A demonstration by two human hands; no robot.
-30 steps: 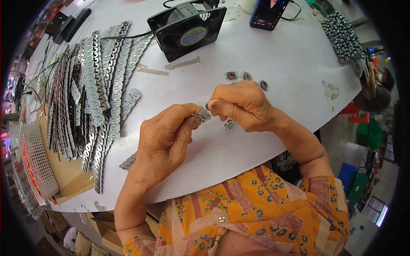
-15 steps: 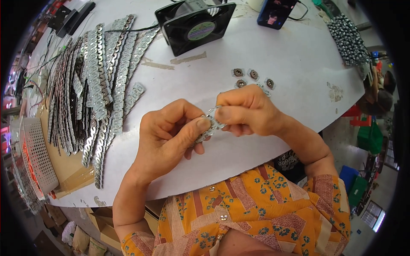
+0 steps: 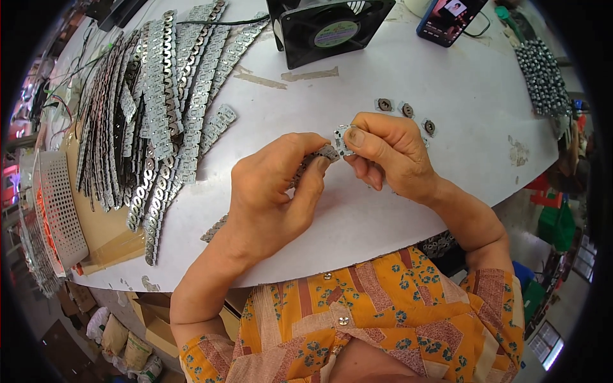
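Note:
My left hand (image 3: 274,185) pinches the end of a strip of small silvery board pieces (image 3: 215,228) between thumb and forefinger. The strip passes behind that hand and comes out by the wrist. Close to its tip, my right hand (image 3: 393,153) grips one small flat silvery piece (image 3: 340,140) between thumb and fingers. Whether this piece is still joined to the strip I cannot tell. Beyond the right hand lie a few loose pieces with round brown centres (image 3: 407,110), partly hidden by its fingers.
Many similar strips (image 3: 153,96) are heaped on the left of the white table (image 3: 274,255), beside a perforated white basket (image 3: 64,210). A black square fan (image 3: 332,35) stands at the back, with a phone (image 3: 450,22) to its right. Stacked metal parts (image 3: 543,76) sit far right.
Both hands have moved up, and the left has turned, so the strip now shows by its wrist. The fingertips are slightly farther apart. The whole view has shifted.

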